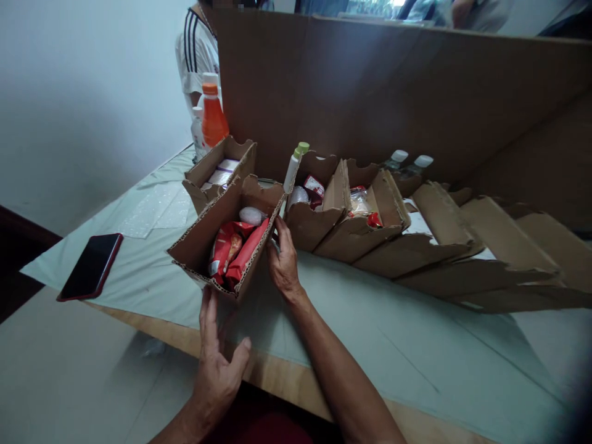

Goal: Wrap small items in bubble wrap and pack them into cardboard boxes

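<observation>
A cardboard box (pixel 194 240), open at the top, sits tilted near the table's front edge. Inside it lie red snack packets (pixel 231 246) and a whitish rounded item (pixel 252 215). My right hand (pixel 283 262) rests against the box's right side, fingers stretched along the wall. At the near end, my left hand (pixel 217 351) has its fingers extended up to the lower edge, thumb apart; its fingertips are partly hidden under the box. Neither hand is wrapped round anything.
More cardboard boxes (pixel 319 225) stand in a row to the right. A box of white packs (pixel 250 163) and an orange bottle (pixel 214 117) are behind. A phone (pixel 91 266) lies at the left edge. A tall cardboard panel (pixel 370 86) closes the back; a person (pixel 197 49) is beyond.
</observation>
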`<action>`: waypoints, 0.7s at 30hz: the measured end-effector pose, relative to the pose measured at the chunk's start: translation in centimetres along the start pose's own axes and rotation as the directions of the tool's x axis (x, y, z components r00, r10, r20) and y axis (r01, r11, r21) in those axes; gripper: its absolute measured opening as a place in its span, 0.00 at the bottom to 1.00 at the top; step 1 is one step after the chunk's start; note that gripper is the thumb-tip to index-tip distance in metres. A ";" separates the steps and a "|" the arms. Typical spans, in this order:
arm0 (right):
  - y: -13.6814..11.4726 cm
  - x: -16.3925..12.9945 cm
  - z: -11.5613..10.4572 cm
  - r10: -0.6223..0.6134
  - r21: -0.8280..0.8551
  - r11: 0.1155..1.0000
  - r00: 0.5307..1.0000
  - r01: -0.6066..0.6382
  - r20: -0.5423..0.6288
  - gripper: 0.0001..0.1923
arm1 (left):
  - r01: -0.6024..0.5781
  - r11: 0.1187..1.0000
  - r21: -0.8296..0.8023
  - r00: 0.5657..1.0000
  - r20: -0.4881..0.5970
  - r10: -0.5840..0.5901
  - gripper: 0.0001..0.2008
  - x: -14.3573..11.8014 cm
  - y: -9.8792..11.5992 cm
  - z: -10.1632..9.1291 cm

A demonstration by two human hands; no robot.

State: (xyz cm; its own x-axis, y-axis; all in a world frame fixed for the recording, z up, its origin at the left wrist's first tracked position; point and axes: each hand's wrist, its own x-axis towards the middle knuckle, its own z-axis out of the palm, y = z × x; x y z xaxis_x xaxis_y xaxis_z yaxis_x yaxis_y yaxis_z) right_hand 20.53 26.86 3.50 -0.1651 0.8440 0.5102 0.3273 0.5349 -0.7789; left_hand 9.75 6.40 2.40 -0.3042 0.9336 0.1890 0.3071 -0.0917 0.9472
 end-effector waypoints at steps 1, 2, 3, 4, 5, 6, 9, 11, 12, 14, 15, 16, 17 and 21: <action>0.3 0.1 0.1 -0.016 0.023 1.000 1.000 0.017 -0.014 0.30 | 0.011 0.999 -0.036 1.000 -0.022 -0.012 0.44 0.0 -0.1 0.2; 0.6 0.2 0.1 -0.028 0.047 0.998 0.999 0.029 -0.026 0.30 | 0.027 0.996 -0.082 0.998 -0.046 -0.031 0.43 0.0 -0.2 0.3; 0.9 0.3 0.2 -0.033 0.070 0.997 0.999 0.036 -0.037 0.29 | 0.038 0.992 -0.122 0.997 -0.065 -0.046 0.42 0.0 -0.3 0.5; 1.1 0.3 0.3 -0.032 0.091 0.995 0.999 0.036 -0.044 0.29 | 0.042 0.989 -0.140 0.996 -0.067 -0.052 0.42 0.1 -0.3 0.6; 1.4 0.4 0.3 -0.027 0.110 0.993 0.998 0.032 -0.048 0.29 | 0.043 0.988 -0.146 0.996 -0.065 -0.053 0.42 0.1 -0.4 0.8; 1.7 0.3 0.3 -0.019 0.128 0.991 0.999 0.025 -0.050 0.29 | 0.042 0.989 -0.144 0.997 -0.061 -0.051 0.42 0.3 -0.4 1.1; 2.8 -0.2 0.4 0.039 0.166 0.986 0.997 -0.029 -0.059 0.27 | 0.019 0.994 -0.108 0.998 -0.058 -0.025 0.42 1.2 -0.5 2.0; 3.6 -1.0 0.4 0.098 0.172 0.982 0.992 -0.084 -0.074 0.25 | -0.008 0.996 -0.085 0.999 -0.049 0.004 0.43 2.6 -0.6 2.7; 4.0 -1.5 0.4 0.128 0.170 0.979 0.988 -0.112 -0.085 0.24 | -0.022 0.997 -0.078 0.999 -0.045 0.019 0.44 3.4 -0.6 3.1; 4.9 -2.5 0.5 0.182 0.163 0.973 0.977 -0.163 -0.108 0.21 | -0.040 0.996 -0.079 0.999 -0.026 0.038 0.45 5.5 -0.6 4.0; 5.2 -2.9 0.5 0.209 0.161 0.969 0.971 -0.188 -0.121 0.20 | -0.044 0.996 -0.081 0.999 -0.019 0.043 0.45 6.7 -0.6 4.5; 5.5 -3.2 0.6 0.233 0.161 0.964 0.963 -0.211 -0.132 0.19 | -0.047 0.996 -0.082 0.999 -0.015 0.046 0.45 7.9 -0.6 5.0; 5.8 -3.5 0.6 0.254 0.162 0.959 0.957 -0.231 -0.142 0.19 | -0.050 0.995 -0.081 0.999 -0.012 0.050 0.46 9.2 -0.6 5.5; 6.2 -3.8 0.9 0.311 0.181 0.942 0.938 -0.283 -0.153 0.16 | -0.059 0.996 -0.060 0.998 -0.008 0.058 0.46 13.6 -0.6 8.1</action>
State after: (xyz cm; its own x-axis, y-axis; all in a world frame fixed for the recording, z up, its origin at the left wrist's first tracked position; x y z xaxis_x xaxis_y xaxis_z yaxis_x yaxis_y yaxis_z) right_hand 22.32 27.05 -3.64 0.0895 0.9523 0.2919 0.1866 0.2718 -0.9441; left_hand 12.75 21.96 2.28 -0.2931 0.9239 0.2459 0.2698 -0.1668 0.9484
